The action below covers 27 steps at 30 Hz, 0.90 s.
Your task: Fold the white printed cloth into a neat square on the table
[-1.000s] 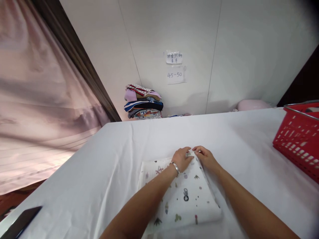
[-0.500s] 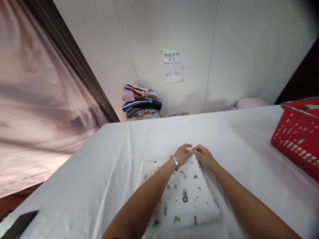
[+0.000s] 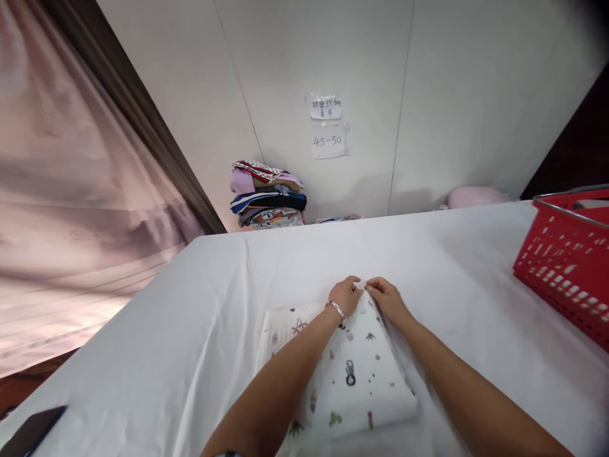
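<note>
A white cloth point(image 3: 368, 374) printed with small plants and figures lies folded in layers on the white-covered table point(image 3: 228, 285). At its far right corner my left hand point(image 3: 346, 295), with a silver bracelet at the wrist, pinches the edge between thumb and fingers. Close beside it, my right hand point(image 3: 384, 297) pinches the same corner, its fingertips a small gap from the left hand. My left forearm crosses over the cloth and hides part of its left half.
A red basket point(image 3: 566, 260) with a metal handle stands at the right. Behind the table's far edge are a stack of folded textiles point(image 3: 270, 197) and a pink rounded object point(image 3: 476, 197). A dark flat object point(image 3: 35, 428) lies at the near left, below a pink curtain point(image 3: 85, 209).
The fingertips of my two hands have parted slightly at the cloth's corner. The cloth stays folded in nearly the same place; the whole view has shifted a little.
</note>
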Each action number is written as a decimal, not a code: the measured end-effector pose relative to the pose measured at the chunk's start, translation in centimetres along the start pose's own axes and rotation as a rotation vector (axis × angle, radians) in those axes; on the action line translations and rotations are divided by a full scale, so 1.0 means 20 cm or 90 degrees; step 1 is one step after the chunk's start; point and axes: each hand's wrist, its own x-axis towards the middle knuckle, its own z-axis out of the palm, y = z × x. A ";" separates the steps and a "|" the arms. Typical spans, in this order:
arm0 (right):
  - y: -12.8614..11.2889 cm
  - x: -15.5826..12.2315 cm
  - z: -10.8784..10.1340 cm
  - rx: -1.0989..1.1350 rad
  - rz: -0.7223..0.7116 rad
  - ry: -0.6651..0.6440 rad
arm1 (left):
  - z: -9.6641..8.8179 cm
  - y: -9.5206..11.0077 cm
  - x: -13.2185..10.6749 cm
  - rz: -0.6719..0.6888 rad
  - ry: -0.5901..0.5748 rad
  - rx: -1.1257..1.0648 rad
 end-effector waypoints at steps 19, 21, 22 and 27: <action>-0.06 -0.05 -0.02 -0.269 -0.011 -0.072 | 0.02 -0.02 0.00 -0.035 0.002 -0.055; -0.05 -0.05 -0.01 -0.256 -0.001 -0.075 | 0.01 -0.02 0.00 -0.026 -0.004 -0.042; -0.04 -0.05 -0.01 -0.246 0.005 -0.075 | 0.00 -0.02 -0.01 -0.013 -0.008 -0.033; -0.03 -0.05 -0.02 -0.202 0.035 -0.076 | -0.12 -0.06 -0.11 0.067 -0.053 0.086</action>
